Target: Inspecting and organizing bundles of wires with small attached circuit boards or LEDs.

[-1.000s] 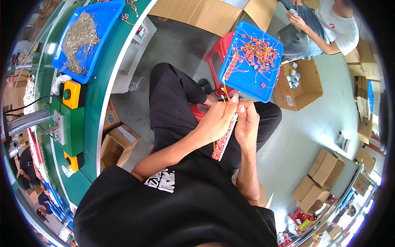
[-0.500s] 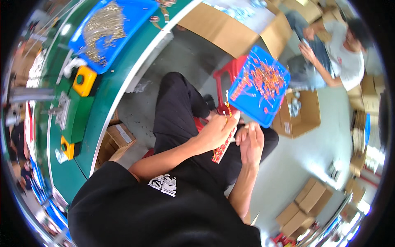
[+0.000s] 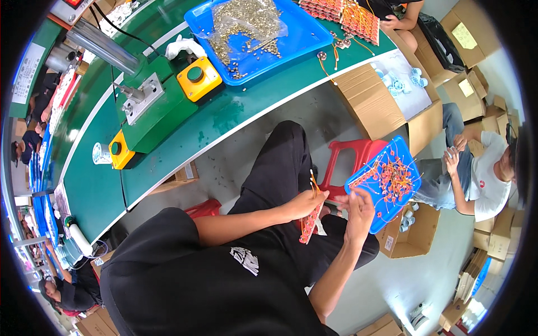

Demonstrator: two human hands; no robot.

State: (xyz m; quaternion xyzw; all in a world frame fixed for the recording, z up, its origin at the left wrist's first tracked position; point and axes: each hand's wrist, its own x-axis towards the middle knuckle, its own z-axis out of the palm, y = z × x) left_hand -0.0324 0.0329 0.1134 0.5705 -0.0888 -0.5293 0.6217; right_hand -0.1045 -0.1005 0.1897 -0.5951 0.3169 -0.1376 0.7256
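Left hand (image 3: 305, 205) grasps a strip (image 3: 310, 225), seemingly filled with red pieces (image 3: 306, 233), over the lap (image 3: 332, 246); many wired parts (image 3: 395, 178) remain in the blue tray (image 3: 375, 225) right, near the right hand (image 3: 357, 211) (grip unclear).

The strip (image 3: 309, 225) in my left hand (image 3: 305, 205) looks hard, though I can't tell plastic from board; its thin wires (image 3: 314, 182) have a smooth, plastic-looking coat. My shirt (image 3: 202, 285) and trousers (image 3: 274, 159) are matt cloth. The small tray (image 3: 378, 223) and red stool (image 3: 338, 150) look like smooth plastic. Near the front edge of the smooth, faintly shiny table (image 3: 235, 115), the big tray (image 3: 315, 38) is glossy plastic, with shiny, brass-coloured metal bits (image 3: 224, 47) and a clear, wrinkled plastic bag (image 3: 268, 25). Past that edge, the box (image 3: 367, 101) is matt cardboard.
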